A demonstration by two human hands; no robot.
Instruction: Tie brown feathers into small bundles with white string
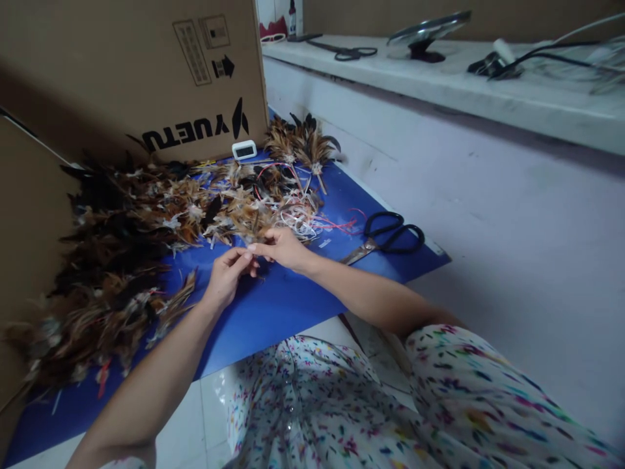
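Note:
My left hand (pixel 228 273) and my right hand (pixel 284 249) meet above the blue table sheet (pixel 273 306), fingertips touching. Both are closed in a pinch. Whatever sits between the fingers is too small and hidden to make out. Just behind them spreads a pile of brown feathers (pixel 195 208), some tips showing beside my right hand's fingers. White and pink strings (pixel 305 220) lie tangled beyond my right hand. Scissors with black handles (pixel 385 238) rest to the right, blades partly behind my right forearm.
Darker feathers (pixel 107 260) heap along the left. Feather bunches (pixel 303 143) lie at the far corner, near a small white digital clock (pixel 244 150). A cardboard box (pixel 122 78) stands behind. Along the right wall, a ledge (pixel 439 85) carries another pair of scissors (pixel 349 52), a round stand mirror (pixel 430 29) and cables (pixel 532 58).

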